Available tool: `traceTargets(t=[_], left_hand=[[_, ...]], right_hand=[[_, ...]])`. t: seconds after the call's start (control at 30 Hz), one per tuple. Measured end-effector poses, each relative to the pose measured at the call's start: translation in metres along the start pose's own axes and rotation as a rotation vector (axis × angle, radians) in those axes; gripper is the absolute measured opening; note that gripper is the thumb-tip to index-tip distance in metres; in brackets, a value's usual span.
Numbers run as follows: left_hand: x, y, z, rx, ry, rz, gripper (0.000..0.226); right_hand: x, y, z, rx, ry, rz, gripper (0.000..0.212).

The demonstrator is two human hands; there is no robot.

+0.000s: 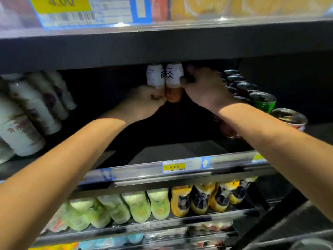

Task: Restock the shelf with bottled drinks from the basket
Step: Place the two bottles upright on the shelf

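Note:
Two bottled drinks with white labels and dark characters stand side by side deep in the dark middle shelf point(173, 152). My left hand point(146, 101) is closed around the bottom of the left bottle point(155, 75). My right hand point(203, 87) grips the right bottle point(173, 82), whose lower part shows orange-brown liquid, from its right side. Both bottles are upright and touch each other. The basket is out of view.
White bottles point(27, 112) fill the shelf's left side and a row of cans point(262, 101) runs along the right. A shelf edge with a 6.00 price tag point(173, 166) crosses below my arms. Green and yellow bottles point(158, 202) stand on the lower shelf.

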State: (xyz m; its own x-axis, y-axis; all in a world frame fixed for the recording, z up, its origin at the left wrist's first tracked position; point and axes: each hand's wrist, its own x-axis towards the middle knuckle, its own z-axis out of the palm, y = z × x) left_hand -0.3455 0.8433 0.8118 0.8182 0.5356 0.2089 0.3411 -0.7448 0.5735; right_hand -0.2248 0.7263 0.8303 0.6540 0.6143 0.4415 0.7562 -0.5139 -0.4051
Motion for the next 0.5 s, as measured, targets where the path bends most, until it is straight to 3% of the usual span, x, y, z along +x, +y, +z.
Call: traceTargets(t=[0.07, 0.17, 0.23, 0.3, 0.37, 0.5], left_hand=[[-0.032, 0.018, -0.007, 0.205, 0.015, 0.130, 0.035], [-0.086, 0.051, -0.007, 0.348, 0.071, 0.367, 0.051], [-0.117, 0.072, 0.003, 0.365, 0.090, 0.571, 0.054], [-0.137, 0.091, 0.027, 0.310, -0.014, 0.714, 0.050], [-0.152, 0.111, 0.059, 0.215, -0.170, 0.816, 0.046], [-0.181, 0.161, 0.122, 0.137, -0.307, 0.993, 0.048]], right_hand=[[-0.046, -0.003, -0.032, -0.210, -0.026, -0.121, 0.039], [-0.124, 0.003, -0.076, -0.446, -0.010, -0.113, 0.039], [-0.170, -0.006, -0.097, -0.445, 0.034, -0.086, 0.034], [-0.209, -0.005, -0.109, -0.385, 0.124, -0.063, 0.038], [-0.247, 0.013, -0.120, -0.457, 0.122, 0.078, 0.039], [-0.331, 0.059, -0.147, -0.717, -0.167, 0.567, 0.043]])
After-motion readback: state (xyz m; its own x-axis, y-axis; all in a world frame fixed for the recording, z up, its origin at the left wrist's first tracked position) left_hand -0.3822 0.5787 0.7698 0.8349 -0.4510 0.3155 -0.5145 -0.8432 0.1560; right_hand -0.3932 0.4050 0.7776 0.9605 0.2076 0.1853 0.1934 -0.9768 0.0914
